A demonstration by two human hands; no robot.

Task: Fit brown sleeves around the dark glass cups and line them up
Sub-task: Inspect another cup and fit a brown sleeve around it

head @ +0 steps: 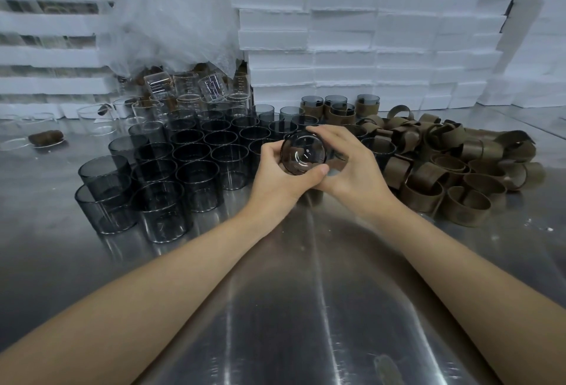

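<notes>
Foam blocks (367, 32) stacked high beyond the hands, w/ crumpled plastic wrap (171, 16) beyond-left. Steel worktop (306, 308) under everything. Left of the hands: a packed block of bare dark glass cups (190, 151), some stacked two-high at its near-left corner. Right of the hands: a loose heap of brown sleeves (453, 170). Just beyond the hands, approx. five sleeved cups (337, 108) stand grouped, not really a straight line yet. Left hand (275, 176) and right hand (352, 167) both grip one dark cup (303, 154), held on its side above the worktop, one end toward the camera. Right-hand fingers curl round a brown sleeve (337, 165) that looks partly on the cup; can't tell how far. Risks, IMO: smooth glass could slip while the sleeve is pushed and drop onto steel or the packed cups → chips. An elbow swing left could topple the stacked ones. A sleeve forced on crooked may crease.
</notes>
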